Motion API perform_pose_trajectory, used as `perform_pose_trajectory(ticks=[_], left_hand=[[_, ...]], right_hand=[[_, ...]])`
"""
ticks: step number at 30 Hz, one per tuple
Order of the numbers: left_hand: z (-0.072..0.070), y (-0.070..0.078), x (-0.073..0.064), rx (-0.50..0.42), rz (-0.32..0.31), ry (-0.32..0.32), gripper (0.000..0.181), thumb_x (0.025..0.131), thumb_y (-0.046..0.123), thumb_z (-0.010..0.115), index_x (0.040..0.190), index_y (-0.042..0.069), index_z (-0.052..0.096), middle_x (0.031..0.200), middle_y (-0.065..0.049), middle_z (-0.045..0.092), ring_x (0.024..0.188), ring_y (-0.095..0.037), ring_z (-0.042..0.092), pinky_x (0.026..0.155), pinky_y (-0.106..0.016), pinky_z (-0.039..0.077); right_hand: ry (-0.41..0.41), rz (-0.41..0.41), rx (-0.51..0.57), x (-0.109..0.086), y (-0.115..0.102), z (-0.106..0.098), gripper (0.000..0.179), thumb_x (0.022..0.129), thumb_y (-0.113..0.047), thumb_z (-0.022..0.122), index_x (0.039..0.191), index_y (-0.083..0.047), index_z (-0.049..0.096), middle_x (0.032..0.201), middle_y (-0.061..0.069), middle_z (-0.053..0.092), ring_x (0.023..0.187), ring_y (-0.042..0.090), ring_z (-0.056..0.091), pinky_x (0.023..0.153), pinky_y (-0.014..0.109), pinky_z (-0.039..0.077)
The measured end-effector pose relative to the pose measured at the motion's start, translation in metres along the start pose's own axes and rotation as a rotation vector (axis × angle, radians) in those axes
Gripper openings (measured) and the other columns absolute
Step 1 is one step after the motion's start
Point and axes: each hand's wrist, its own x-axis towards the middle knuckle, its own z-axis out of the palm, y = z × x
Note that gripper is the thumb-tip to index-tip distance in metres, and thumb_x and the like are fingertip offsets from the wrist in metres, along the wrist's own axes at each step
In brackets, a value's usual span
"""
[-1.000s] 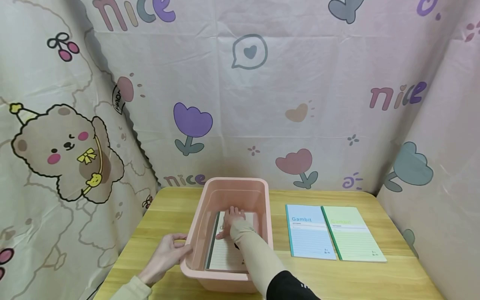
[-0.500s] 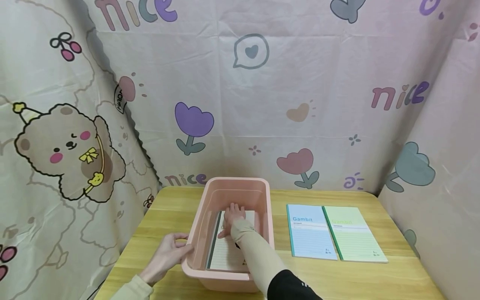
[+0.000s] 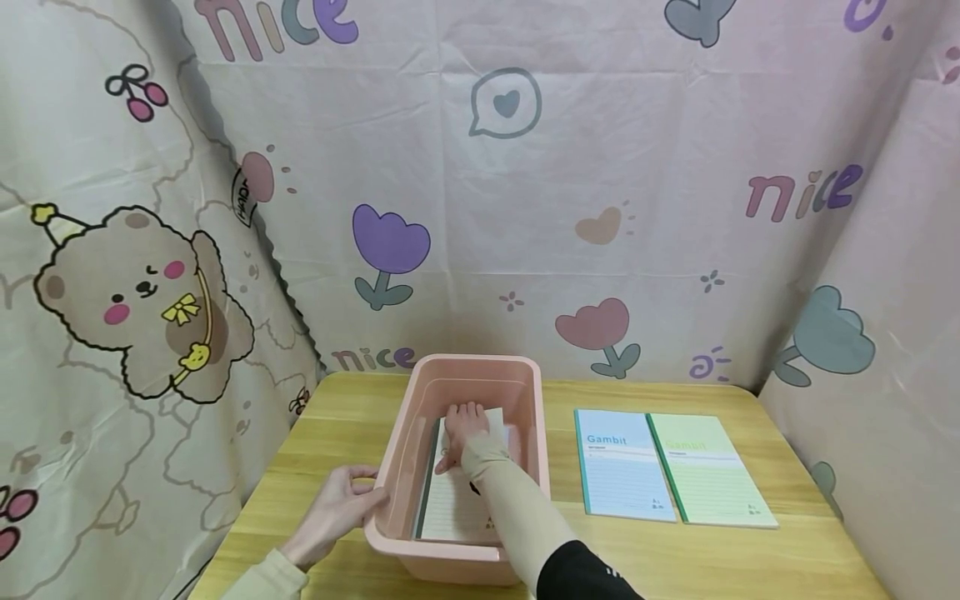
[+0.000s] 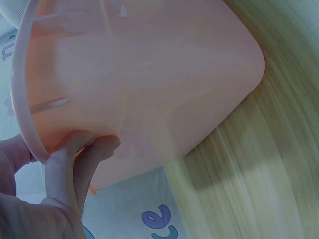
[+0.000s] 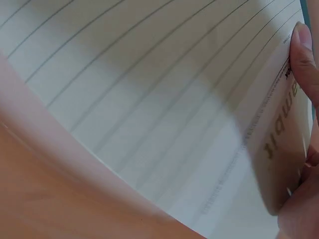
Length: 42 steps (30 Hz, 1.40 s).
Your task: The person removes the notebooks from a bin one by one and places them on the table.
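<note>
A pink plastic bin stands on the wooden table. My left hand grips its left rim near the front corner; in the left wrist view the fingers lie against the bin's outer wall, below the rim. Inside the bin is a pale, lined notebook with a dark spine along its left side. My right hand reaches in and grips the notebook's far edge, which is raised. In the right wrist view the thumb lies on the printed cover, and the other fingers bend round the edge, partly hidden.
Right of the bin, a blue notebook and a green notebook lie flat side by side on the table. A patterned cloth hangs behind and along both sides.
The notebook's far edge has come up inside the bin, with my right hand at it. My left hand has stayed at the rim, and the head view has shifted slightly.
</note>
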Motion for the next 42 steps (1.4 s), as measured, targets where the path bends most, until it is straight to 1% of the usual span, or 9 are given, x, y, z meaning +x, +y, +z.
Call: perform_pose_trajectory(ticks=[3,7,11,17,20,25,32,39,42], left_hand=[[0.0,0.0,0.0,-0.001,-0.002,0.001,0.054,0.09,0.002,0.059,0.131,-0.026,0.038,0.107,-0.038,0.068,0.089,-0.036,0.075,0.074,-0.038,0.066],[0.0,0.0,-0.001,-0.001,0.0,0.001,0.057,0.087,0.001,0.059,0.132,-0.026,0.038,0.105,-0.036,0.069,0.087,-0.034,0.075,0.073,-0.038,0.066],[0.0,0.0,-0.001,-0.002,0.008,-0.005,0.058,0.085,0.001,0.059,0.132,-0.026,0.038,0.105,-0.036,0.069,0.087,-0.034,0.075,0.073,-0.038,0.066],[0.001,0.001,0.0,-0.006,0.0,-0.011,0.057,0.086,0.001,0.059,0.131,-0.027,0.038,0.108,-0.039,0.068,0.091,-0.036,0.075,0.075,-0.039,0.066],[0.001,0.001,0.0,-0.005,-0.009,-0.007,0.056,0.086,0.001,0.059,0.131,-0.026,0.039,0.11,-0.039,0.067,0.092,-0.037,0.075,0.075,-0.039,0.066],[0.0,0.001,0.0,-0.003,-0.007,-0.003,0.056,0.087,0.001,0.058,0.131,-0.026,0.038,0.111,-0.04,0.066,0.092,-0.036,0.075,0.076,-0.04,0.066],[0.0,0.0,0.001,-0.005,-0.002,-0.011,0.056,0.088,0.001,0.059,0.131,-0.026,0.037,0.11,-0.04,0.067,0.092,-0.038,0.074,0.075,-0.04,0.066],[0.0,0.001,0.003,0.009,-0.018,0.005,0.053,0.09,0.001,0.059,0.131,-0.026,0.039,0.109,-0.038,0.068,0.092,-0.037,0.074,0.075,-0.04,0.066],[0.0,0.0,0.003,0.008,-0.017,0.006,0.053,0.091,0.0,0.059,0.132,-0.026,0.038,0.109,-0.038,0.068,0.092,-0.036,0.074,0.075,-0.04,0.066]], right_hand=[[-0.019,-0.008,0.026,0.0,0.001,-0.002,0.104,0.045,-0.069,0.09,0.121,-0.009,0.054,0.114,0.008,0.062,0.103,0.024,0.052,0.102,0.036,0.046],[-0.022,0.005,0.056,0.002,0.004,-0.001,0.104,0.055,-0.081,0.078,0.125,-0.007,0.054,0.123,0.01,0.062,0.11,0.024,0.054,0.107,0.039,0.045],[0.019,0.032,0.043,0.003,0.006,0.0,0.101,0.059,-0.09,0.066,0.119,-0.01,0.055,0.119,0.009,0.064,0.106,0.023,0.054,0.1,0.037,0.046],[0.065,0.086,0.038,0.003,0.006,-0.005,0.087,0.067,-0.083,0.069,0.115,-0.012,0.054,0.112,0.006,0.063,0.098,0.022,0.052,0.091,0.035,0.047],[0.08,0.087,0.038,0.004,0.006,-0.008,0.082,0.069,-0.079,0.071,0.113,-0.012,0.054,0.114,0.008,0.064,0.1,0.024,0.055,0.092,0.036,0.048],[0.068,0.077,0.027,0.005,0.009,-0.017,0.081,0.07,-0.079,0.07,0.111,-0.011,0.053,0.115,0.01,0.065,0.101,0.026,0.057,0.093,0.038,0.049],[0.043,0.044,0.051,0.008,0.017,-0.04,0.094,0.075,-0.078,0.066,0.135,-0.008,0.05,0.137,0.013,0.06,0.121,0.026,0.057,0.109,0.042,0.049],[0.043,-0.005,0.093,0.004,0.022,-0.079,0.084,0.077,-0.076,0.064,0.125,-0.008,0.053,0.123,0.014,0.066,0.112,0.027,0.06,0.1,0.041,0.05],[0.04,-0.028,0.106,0.0,0.022,-0.103,0.083,0.08,-0.074,0.063,0.129,-0.007,0.052,0.127,0.014,0.065,0.115,0.027,0.06,0.103,0.041,0.049]])
